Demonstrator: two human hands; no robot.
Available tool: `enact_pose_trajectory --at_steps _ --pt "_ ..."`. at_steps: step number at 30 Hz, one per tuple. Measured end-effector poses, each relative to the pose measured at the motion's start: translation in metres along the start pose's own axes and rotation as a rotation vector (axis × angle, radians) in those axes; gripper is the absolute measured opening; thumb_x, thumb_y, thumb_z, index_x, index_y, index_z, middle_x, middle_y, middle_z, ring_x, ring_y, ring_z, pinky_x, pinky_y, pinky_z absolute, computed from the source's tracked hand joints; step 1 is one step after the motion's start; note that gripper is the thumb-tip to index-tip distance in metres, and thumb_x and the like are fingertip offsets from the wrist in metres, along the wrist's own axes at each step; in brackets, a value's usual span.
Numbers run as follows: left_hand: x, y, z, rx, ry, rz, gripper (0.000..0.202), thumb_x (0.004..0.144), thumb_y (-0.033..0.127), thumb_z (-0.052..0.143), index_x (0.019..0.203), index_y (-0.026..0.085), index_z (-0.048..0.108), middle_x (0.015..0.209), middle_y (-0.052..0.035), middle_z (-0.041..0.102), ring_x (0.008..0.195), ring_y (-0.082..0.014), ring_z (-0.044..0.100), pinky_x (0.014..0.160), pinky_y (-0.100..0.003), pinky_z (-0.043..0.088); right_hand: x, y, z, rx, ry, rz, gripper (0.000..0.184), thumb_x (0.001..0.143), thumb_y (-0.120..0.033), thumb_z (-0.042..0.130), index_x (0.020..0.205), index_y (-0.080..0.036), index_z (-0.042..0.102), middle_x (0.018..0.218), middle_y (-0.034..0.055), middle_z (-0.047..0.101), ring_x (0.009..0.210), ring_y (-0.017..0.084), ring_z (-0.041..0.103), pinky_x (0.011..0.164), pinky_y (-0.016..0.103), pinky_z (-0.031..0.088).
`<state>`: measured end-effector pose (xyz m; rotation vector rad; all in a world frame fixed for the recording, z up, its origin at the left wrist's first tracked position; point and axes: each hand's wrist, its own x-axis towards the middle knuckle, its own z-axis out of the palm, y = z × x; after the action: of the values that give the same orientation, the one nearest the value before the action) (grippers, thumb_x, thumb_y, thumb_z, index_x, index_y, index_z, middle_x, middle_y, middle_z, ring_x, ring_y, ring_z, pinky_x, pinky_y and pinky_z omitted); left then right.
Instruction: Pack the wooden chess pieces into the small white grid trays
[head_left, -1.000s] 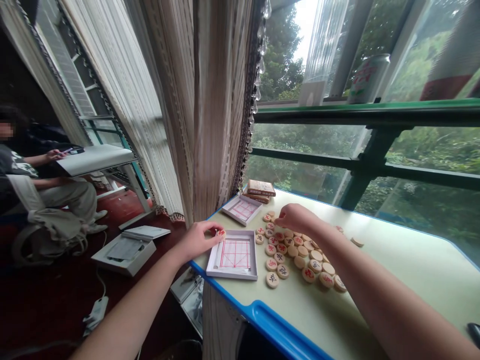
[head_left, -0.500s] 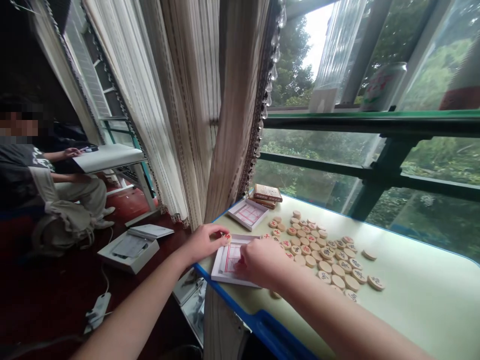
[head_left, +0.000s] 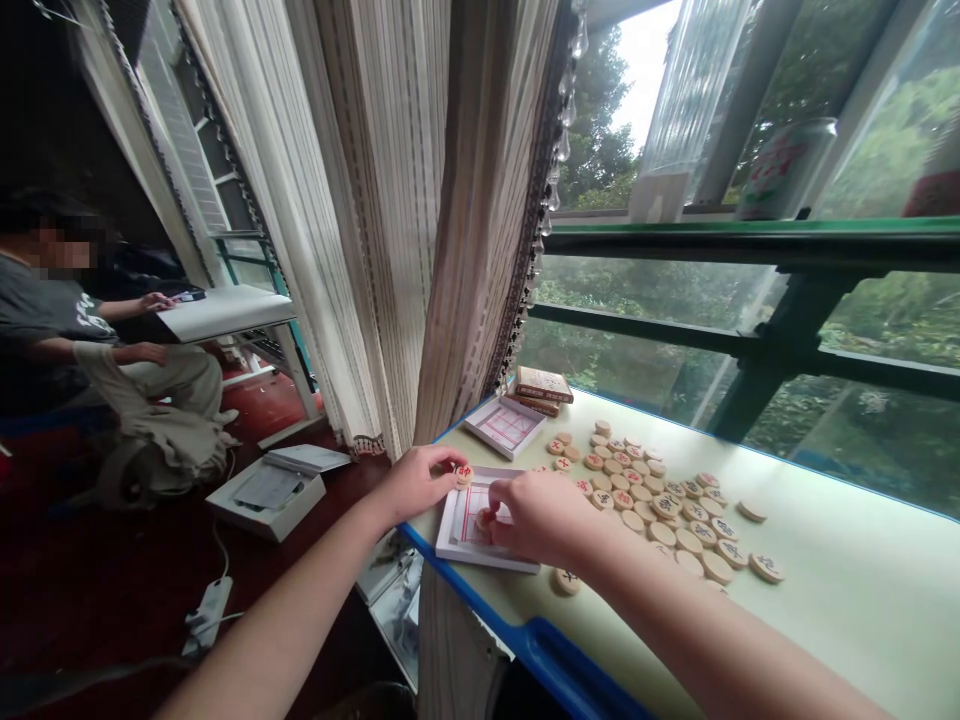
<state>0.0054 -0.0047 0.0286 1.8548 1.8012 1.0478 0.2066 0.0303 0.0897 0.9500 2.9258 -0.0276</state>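
- At the center of the frame, the left hand has thumb and forefinger curled almost together at the edge of one red-marked disc, by the upper-left corner of an open white box.
- Just right of it, the right hand is curled with fingertips down, apparently pinching one pale disc inside that box; I cannot read its marking.
- These discs look like wood: probably light, stiff, smooth and hard to break, but apt to slide or roll. The rim seems the best hold, between thumb and fingertip.
- Right of center, loose discs crowd the table, some overlapping: over thirty, too crowded for an exact count. Two sit apart at the cluster's right side.
- Above the box, one white tray lies beside two stacked brown packets.
- Upper right, one can; far left, one seated person.
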Motion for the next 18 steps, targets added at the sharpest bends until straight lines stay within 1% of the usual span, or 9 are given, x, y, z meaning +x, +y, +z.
enact_pose_trajectory --at_steps 3,6,9,12,18 --pt "-0.001 0.001 0.000 0.016 -0.012 0.034 0.021 0.076 0.031 0.060 0.090 0.019 0.072 0.099 -0.0043 0.072 0.095 -0.0203 0.064 0.088 -0.030 0.048 0.004 -0.001 0.008 0.006 0.062 -0.044 0.031 0.086 -0.042 0.045 0.095 -0.024 0.068 0.080 0.0092 0.071 0.074 0.026 0.067 0.061 0.032 0.046" --pt "-0.001 0.002 0.000 0.034 -0.002 0.051 0.023 0.077 0.034 0.061 0.090 0.019 0.072 0.097 -0.0042 0.072 0.093 -0.0198 0.064 0.086 -0.030 0.048 0.005 -0.002 0.012 -0.013 0.089 -0.102 0.033 0.089 -0.041 0.041 0.096 -0.023 0.067 0.082 0.0091 0.071 0.075 0.025 0.067 0.061 0.031 0.045" --pt "-0.002 0.003 -0.001 0.042 0.011 0.028 0.024 0.076 0.035 0.062 0.090 0.018 0.072 0.094 -0.0045 0.072 0.089 -0.0194 0.065 0.081 -0.029 0.050 0.005 -0.004 0.014 -0.022 0.101 -0.149 0.027 0.087 -0.034 0.042 0.097 -0.022 0.065 0.086 0.0085 0.071 0.075 0.025 0.067 0.061 0.030 0.044" --pt "-0.001 0.001 0.000 0.014 0.005 0.018 0.024 0.075 0.034 0.063 0.090 0.017 0.071 0.091 -0.0050 0.073 0.085 -0.0186 0.065 0.078 -0.028 0.051 0.004 -0.003 0.015 -0.023 0.111 -0.163 0.025 0.083 -0.027 0.044 0.098 -0.023 0.064 0.086 0.0076 0.071 0.073 0.025 0.067 0.060 0.030 0.044" --pt "0.000 -0.002 0.000 -0.039 -0.007 0.005 0.025 0.074 0.034 0.064 0.090 0.016 0.071 0.092 -0.0059 0.073 0.086 -0.0192 0.065 0.079 -0.029 0.052 0.004 -0.001 0.016 -0.030 0.086 -0.162 0.026 0.083 -0.027 0.044 0.098 -0.023 0.065 0.083 0.0082 0.071 0.072 0.025 0.067 0.059 0.030 0.043"
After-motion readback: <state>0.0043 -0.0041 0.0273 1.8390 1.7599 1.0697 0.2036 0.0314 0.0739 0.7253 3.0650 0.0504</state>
